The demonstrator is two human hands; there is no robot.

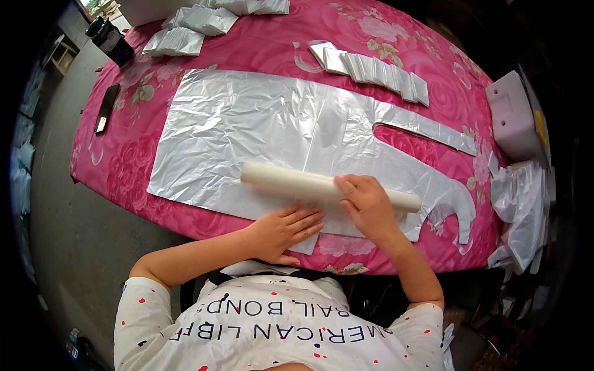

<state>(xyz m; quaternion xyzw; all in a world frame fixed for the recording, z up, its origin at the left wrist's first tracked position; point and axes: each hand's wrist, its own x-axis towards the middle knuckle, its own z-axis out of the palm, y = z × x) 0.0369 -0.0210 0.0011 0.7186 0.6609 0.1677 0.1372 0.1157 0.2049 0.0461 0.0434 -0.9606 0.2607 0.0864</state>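
A large clear plastic sheet [266, 130], cut like an apron with straps to the right, lies flat on a table with a pink flowered cloth [124, 167]. A cream-coloured roll [284, 179] rests across the sheet's near edge. My right hand [366, 204] is closed over the roll near its right end. My left hand [286, 230] lies flat with spread fingers on the sheet's near edge, just below the roll.
Folded plastic pieces lie in a row [377, 71] at the back right and in stacks [179, 37] at the back left. A black phone [106, 106] lies at the left. A white box [513, 117] and loose plastic bags [523, 204] sit at the right edge.
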